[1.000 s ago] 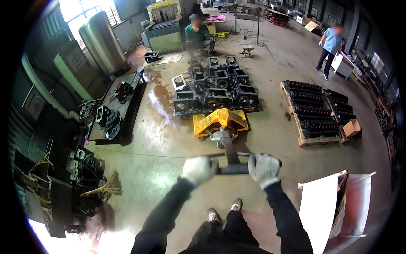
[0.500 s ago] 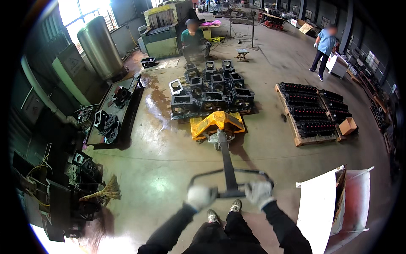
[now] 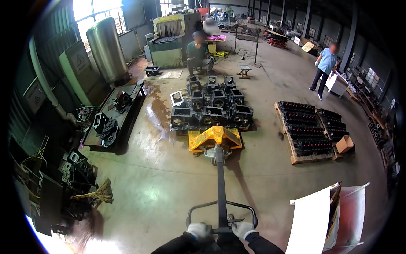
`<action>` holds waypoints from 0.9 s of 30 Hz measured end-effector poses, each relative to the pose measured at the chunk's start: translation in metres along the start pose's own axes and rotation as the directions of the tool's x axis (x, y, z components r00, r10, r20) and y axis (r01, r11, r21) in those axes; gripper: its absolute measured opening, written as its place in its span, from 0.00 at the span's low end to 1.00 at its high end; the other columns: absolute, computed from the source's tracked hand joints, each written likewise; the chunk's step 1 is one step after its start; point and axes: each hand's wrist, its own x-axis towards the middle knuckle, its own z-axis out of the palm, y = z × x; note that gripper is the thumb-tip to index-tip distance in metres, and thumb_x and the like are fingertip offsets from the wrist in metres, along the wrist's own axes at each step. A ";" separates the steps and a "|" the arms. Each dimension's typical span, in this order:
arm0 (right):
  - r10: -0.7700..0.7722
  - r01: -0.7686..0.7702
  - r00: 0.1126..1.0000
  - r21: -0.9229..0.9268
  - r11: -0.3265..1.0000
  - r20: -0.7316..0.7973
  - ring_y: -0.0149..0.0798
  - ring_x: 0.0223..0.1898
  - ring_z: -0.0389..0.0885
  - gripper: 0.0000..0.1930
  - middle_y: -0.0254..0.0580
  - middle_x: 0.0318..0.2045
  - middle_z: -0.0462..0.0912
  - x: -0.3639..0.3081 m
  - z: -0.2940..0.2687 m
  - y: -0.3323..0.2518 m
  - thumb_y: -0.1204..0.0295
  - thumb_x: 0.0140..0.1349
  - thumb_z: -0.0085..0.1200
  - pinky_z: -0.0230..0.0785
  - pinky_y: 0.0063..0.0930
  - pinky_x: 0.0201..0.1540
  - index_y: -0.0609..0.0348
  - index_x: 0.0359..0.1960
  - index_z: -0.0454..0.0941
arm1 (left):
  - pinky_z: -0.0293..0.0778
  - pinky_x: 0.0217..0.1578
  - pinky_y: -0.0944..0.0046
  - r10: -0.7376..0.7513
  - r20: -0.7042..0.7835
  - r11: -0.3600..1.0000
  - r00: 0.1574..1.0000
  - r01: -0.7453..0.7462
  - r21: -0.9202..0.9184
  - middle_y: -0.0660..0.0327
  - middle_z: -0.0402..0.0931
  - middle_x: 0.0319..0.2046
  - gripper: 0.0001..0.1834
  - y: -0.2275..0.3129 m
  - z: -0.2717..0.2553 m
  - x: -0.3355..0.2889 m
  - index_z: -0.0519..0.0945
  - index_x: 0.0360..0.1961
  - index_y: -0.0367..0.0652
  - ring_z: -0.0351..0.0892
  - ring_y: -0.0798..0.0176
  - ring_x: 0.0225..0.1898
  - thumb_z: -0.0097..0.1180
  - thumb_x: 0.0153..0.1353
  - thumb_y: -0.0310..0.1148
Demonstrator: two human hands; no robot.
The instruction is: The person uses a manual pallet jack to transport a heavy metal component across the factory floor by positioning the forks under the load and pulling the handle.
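Hands (image 3: 199, 230) on handle (image 3: 221, 190); floor (image 3: 262, 165) separates truck (image 3: 218, 134), pallet edge (image 3: 312, 159).

Compared with a second ago, the long black handle (image 3: 221, 186) is swung farther down, showing at greater length and pointing to six o'clock. The left grip (image 3: 199, 230) sits farther out at six o'clock, and the right grip (image 3: 243, 229) has gone from about four o'clock to between five and six; the yellow pallet truck (image 3: 218, 134) appears lower in view.
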 end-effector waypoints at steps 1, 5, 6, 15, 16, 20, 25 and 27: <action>-0.016 0.016 1.000 0.000 1.000 -0.021 0.57 0.20 0.80 0.17 0.49 0.17 0.80 0.017 -0.023 -0.003 0.53 0.63 0.54 0.71 0.52 0.26 0.50 0.23 0.81 | 0.76 0.28 0.44 0.030 -0.036 0.999 0.999 -0.032 -0.042 0.51 0.82 0.26 0.17 -0.003 -0.013 0.007 0.85 0.34 0.52 0.84 0.44 0.28 0.48 0.67 0.49; -0.199 0.149 0.908 -0.161 0.976 -0.369 0.56 0.20 0.78 0.16 0.49 0.19 0.80 0.115 -0.137 -0.039 0.58 0.62 0.55 0.70 0.51 0.28 0.52 0.20 0.78 | 0.69 0.16 0.47 0.028 -0.492 0.990 0.870 0.044 0.133 0.53 0.75 0.13 0.23 0.009 -0.141 0.050 0.85 0.21 0.51 0.75 0.49 0.13 0.48 0.69 0.49; -0.164 0.107 0.893 -0.156 0.982 -0.418 0.55 0.21 0.79 0.14 0.48 0.18 0.80 0.145 -0.157 -0.042 0.61 0.61 0.56 0.70 0.50 0.27 0.52 0.21 0.77 | 0.71 0.17 0.47 0.110 -0.589 0.988 0.801 -0.024 0.152 0.54 0.76 0.14 0.23 0.011 -0.171 0.071 0.84 0.21 0.52 0.76 0.49 0.14 0.48 0.69 0.48; -0.066 0.016 0.971 -0.211 0.977 -0.231 0.55 0.23 0.81 0.14 0.51 0.19 0.80 0.044 -0.076 -0.032 0.59 0.60 0.57 0.72 0.53 0.33 0.54 0.25 0.78 | 0.72 0.22 0.44 -0.028 -0.340 0.998 0.940 0.044 0.040 0.53 0.76 0.16 0.18 0.018 -0.066 0.012 0.83 0.24 0.49 0.78 0.45 0.18 0.50 0.65 0.46; 0.073 -0.081 0.995 -0.126 0.989 -0.068 0.56 0.23 0.81 0.13 0.52 0.19 0.80 0.008 -0.038 -0.027 0.58 0.61 0.56 0.72 0.53 0.32 0.53 0.26 0.80 | 0.74 0.25 0.43 -0.051 -0.261 0.996 0.964 0.067 0.051 0.52 0.77 0.17 0.19 0.017 -0.017 -0.008 0.84 0.26 0.50 0.80 0.44 0.21 0.48 0.66 0.47; -0.007 0.008 0.999 -0.012 1.000 0.052 0.58 0.23 0.82 0.14 0.50 0.17 0.81 -0.013 0.003 0.003 0.57 0.63 0.54 0.72 0.56 0.28 0.50 0.26 0.81 | 0.71 0.23 0.42 -0.043 -0.066 0.999 0.997 0.044 0.025 0.54 0.78 0.19 0.16 0.014 0.016 -0.012 0.82 0.33 0.52 0.78 0.45 0.19 0.48 0.67 0.48; -0.099 0.059 0.980 -0.224 0.973 -0.172 0.56 0.20 0.80 0.14 0.50 0.18 0.80 0.101 -0.135 -0.031 0.61 0.63 0.55 0.72 0.50 0.30 0.53 0.21 0.79 | 0.69 0.18 0.47 0.012 -0.446 0.982 0.895 0.074 0.176 0.55 0.75 0.13 0.21 0.007 -0.118 0.049 0.83 0.21 0.51 0.74 0.49 0.14 0.50 0.68 0.47; -0.199 0.082 0.859 -0.256 0.963 -0.473 0.54 0.22 0.79 0.14 0.49 0.19 0.80 0.160 -0.169 -0.037 0.62 0.63 0.56 0.70 0.49 0.28 0.53 0.22 0.78 | 0.71 0.19 0.47 0.090 -0.640 0.992 0.763 -0.011 0.126 0.53 0.76 0.14 0.23 0.018 -0.189 0.086 0.83 0.19 0.49 0.75 0.47 0.15 0.49 0.67 0.47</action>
